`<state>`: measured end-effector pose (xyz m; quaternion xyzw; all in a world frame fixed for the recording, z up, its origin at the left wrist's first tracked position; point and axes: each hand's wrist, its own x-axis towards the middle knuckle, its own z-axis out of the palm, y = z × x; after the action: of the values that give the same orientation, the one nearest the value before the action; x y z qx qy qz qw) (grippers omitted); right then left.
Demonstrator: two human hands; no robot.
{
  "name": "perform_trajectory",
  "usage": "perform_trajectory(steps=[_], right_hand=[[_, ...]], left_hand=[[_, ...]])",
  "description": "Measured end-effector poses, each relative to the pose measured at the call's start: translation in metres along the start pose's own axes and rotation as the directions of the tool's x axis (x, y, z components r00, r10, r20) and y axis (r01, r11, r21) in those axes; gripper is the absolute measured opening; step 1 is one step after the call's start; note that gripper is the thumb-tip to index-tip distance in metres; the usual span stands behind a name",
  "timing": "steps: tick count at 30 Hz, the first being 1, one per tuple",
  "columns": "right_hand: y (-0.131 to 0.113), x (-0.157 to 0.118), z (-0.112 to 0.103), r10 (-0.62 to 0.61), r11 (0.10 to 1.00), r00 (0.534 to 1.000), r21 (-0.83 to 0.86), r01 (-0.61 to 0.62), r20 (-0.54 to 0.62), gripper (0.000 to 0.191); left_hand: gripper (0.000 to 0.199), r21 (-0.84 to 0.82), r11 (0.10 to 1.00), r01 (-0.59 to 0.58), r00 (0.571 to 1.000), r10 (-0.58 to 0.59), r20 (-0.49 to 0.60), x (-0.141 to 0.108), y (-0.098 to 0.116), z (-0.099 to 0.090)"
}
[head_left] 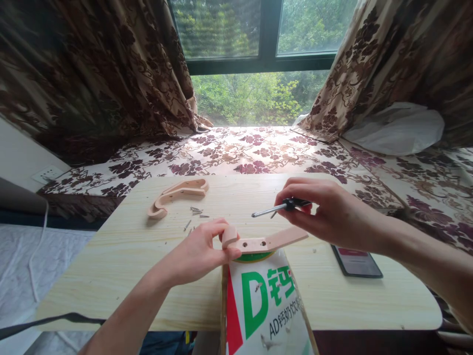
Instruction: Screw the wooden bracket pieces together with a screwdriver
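My left hand (205,249) pinches the curled left end of a pale curved wooden piece (273,242). Two dark screw holes show on its face, and it rests over the far end of a printed carton (273,305) with green lettering. Above the piece, my right hand (314,204) is closed around a screwdriver (269,210) with a black handle; its tip points left, apart from the wood. A thin metal bit beside the shaft, near the fingers, looks like a screw. Several loose screws (195,212) lie beyond my left hand.
More curved wooden pieces (181,192) lie at the far left of the light wooden table (148,281). A phone (357,261) is on the right, under my right forearm. Behind the table are a floral-covered window seat (236,148), curtains and a white plastic bag (397,129).
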<state>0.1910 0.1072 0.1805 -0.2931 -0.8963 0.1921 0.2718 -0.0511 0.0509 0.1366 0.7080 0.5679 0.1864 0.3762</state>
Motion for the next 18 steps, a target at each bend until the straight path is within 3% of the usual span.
perform_trajectory(steps=[8, 18], right_hand=[[0.006, -0.007, 0.036, 0.005, 0.994, 0.961, -0.108, 0.026, 0.276, 0.013], [0.008, -0.01, 0.043, -0.027, 0.988, 0.94, -0.132, 0.076, 0.339, 0.01]], left_hand=[[0.01, 0.093, 0.994, -0.053, 0.998, 0.056, -0.031, -0.005, -0.007, 0.009], [0.011, 0.101, 0.993, -0.053, 0.995, 0.06, -0.073, -0.008, -0.008, 0.014]])
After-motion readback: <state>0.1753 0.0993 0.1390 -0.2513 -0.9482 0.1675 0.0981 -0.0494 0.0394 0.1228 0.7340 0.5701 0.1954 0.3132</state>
